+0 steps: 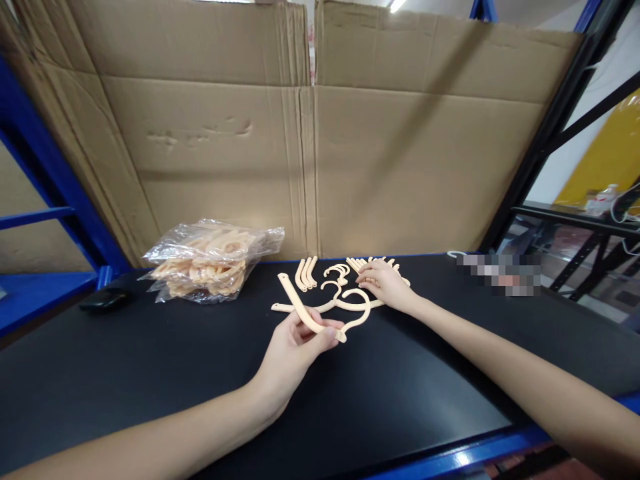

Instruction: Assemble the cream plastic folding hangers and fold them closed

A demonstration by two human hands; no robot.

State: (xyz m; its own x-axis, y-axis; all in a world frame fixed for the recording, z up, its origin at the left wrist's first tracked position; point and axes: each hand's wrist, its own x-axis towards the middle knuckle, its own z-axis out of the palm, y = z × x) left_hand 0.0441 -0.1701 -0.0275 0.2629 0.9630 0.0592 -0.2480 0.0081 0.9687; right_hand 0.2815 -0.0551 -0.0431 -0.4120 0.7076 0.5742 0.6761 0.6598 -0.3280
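From afar I saw the left hand (290, 343) pinching a hanger arm (296, 299) beside its hook (369, 303), probably for steadiness, the right hand (389, 283) half-curled over loose pieces (355, 265), grip unclear.

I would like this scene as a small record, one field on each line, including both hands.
Left hand: the left hand grips a curved cream arm piece with a hook at one end
Right hand: the right hand is at the right-hand cream pieces; contact unclear
Behind held piece: a cream hanger, lying flat
Left-hand group: curved cream pieces
Far left: stacked clear bags of cream parts
Surface: black tabletop
Backdrop: cardboard
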